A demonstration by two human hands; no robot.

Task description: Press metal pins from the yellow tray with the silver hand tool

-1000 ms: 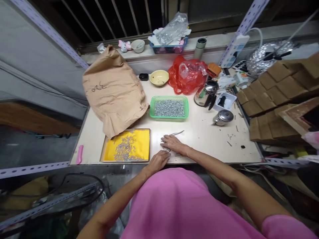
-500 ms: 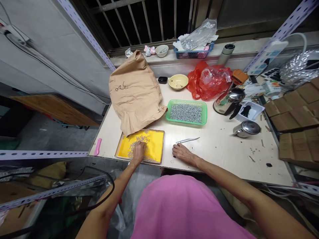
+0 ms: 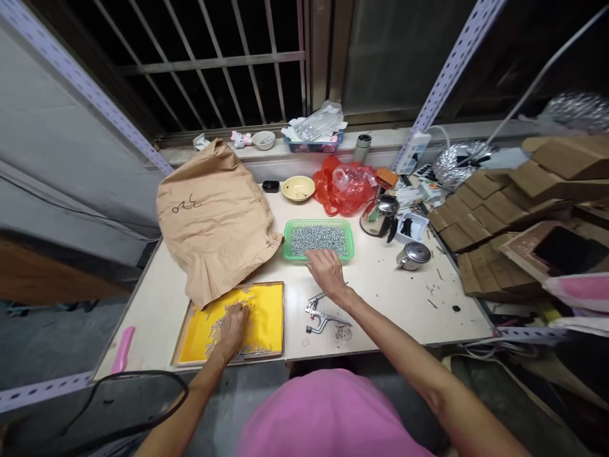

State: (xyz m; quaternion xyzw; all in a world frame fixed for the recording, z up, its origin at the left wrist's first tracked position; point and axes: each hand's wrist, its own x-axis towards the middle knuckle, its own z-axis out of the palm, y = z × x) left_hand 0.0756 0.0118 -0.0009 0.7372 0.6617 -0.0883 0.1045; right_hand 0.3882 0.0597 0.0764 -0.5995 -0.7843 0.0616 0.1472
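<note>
My left hand point(image 3: 233, 330) is down among the loose metal pins point(image 3: 216, 333) on a shallow tray with a yellow bottom point(image 3: 266, 314). Its fingers are bent together, and what they pinch is hidden. My right hand point(image 3: 326, 270) hangs over the near rim of a green plastic basket point(image 3: 352, 244), fingers loosely bent and a little apart, with nothing visible in them. Small shiny metal pieces point(image 3: 318, 238) fill that basket. Below my right hand, metal hand pliers point(image 3: 323, 317) lie on the table, touched by neither hand.
A big brown paper sack point(image 3: 219, 222) overlaps the tray's back edge. Behind the basket are a yellow bowl point(image 3: 298, 189) and a red plastic bag point(image 3: 345, 187). A kettle point(image 3: 379, 216) and a steel cup point(image 3: 413, 256) stand to the right, cardboard boxes point(image 3: 495, 216) beyond. A pink-handled tool point(image 3: 124, 349) lies front left.
My right hand has let go of the pliers and moved forward to the green basket. My left hand stays at the pins on the yellow tray. The view has shifted to the right.
</note>
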